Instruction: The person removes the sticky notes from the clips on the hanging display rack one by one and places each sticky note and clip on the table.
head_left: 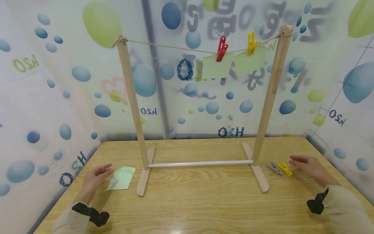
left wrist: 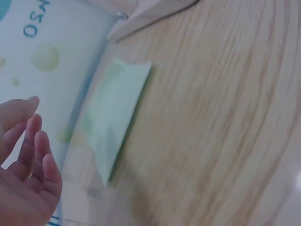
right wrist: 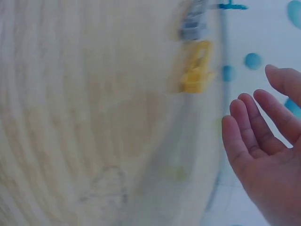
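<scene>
Although nothing is held by the left hand [head_left: 94, 177], its fingers loosely curved, it is placed just beside the green paper [head_left: 121, 179]; the right hand [head_left: 311, 167], also relaxed and unladen, is held near the grey peg [head_left: 274, 168] and yellow peg [head_left: 284, 169]. Paper is best pinched at one edge, pegs by their handles. No container is seen.

A frame [head_left: 133, 97] stands on the table [head_left: 190, 201] before me, a wall [head_left: 172, 97] behind. Two sheets [head_left: 216, 67] hang right of middle on its string [head_left: 172, 46]. Paper [head_left: 122, 178] lies left of the frame, near my left hand [head_left: 94, 178]; clothespins [head_left: 284, 169] right, near my right hand [head_left: 311, 167].
</scene>
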A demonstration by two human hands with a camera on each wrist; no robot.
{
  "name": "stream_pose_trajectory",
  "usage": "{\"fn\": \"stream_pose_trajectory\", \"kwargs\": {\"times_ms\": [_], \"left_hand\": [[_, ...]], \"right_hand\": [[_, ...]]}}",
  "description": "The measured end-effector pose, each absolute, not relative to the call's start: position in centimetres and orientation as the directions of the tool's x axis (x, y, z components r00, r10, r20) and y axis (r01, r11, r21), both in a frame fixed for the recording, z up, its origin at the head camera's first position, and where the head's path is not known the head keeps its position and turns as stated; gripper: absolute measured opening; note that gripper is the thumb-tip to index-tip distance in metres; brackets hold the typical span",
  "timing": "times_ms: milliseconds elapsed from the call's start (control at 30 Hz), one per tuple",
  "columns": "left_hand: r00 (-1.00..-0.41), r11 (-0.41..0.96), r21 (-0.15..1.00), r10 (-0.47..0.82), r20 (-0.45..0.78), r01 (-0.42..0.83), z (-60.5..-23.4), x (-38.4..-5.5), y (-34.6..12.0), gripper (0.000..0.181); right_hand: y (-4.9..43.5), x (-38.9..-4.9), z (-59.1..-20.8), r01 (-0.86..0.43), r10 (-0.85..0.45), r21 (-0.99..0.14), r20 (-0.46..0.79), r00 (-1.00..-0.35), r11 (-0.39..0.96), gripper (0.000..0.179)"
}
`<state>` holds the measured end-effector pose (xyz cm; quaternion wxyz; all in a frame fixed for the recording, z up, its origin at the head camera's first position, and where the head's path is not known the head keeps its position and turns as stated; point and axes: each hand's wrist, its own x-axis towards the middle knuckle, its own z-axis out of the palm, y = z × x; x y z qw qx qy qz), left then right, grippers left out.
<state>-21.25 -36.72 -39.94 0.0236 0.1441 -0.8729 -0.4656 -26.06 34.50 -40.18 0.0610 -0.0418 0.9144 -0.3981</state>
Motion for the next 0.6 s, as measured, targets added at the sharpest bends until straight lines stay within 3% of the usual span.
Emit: {"fn": "stream_pose_trajectory", "kwargs": {"times_ms": [333, 600], "left_hand": [[-0.945, 0.494, 0.867, -0.309, 0.103, -0.067, -37.9, -22.2, -35.0, 0.051], [-0.956, 0.416, 0.893, -0.147, 0.254, 0.173, -34.6, -23.1, -32.5, 0.04]], "right_hand": [[33.9, -24.8, -36.3, -0.104, -0.106, -0.743, 0.045, -0.993, 0.661, 0.063], [31.3, -23.9, -31.5, -0.328, -0.093, -0.748, 0.339, -0.936, 0.577, 0.032]]}}
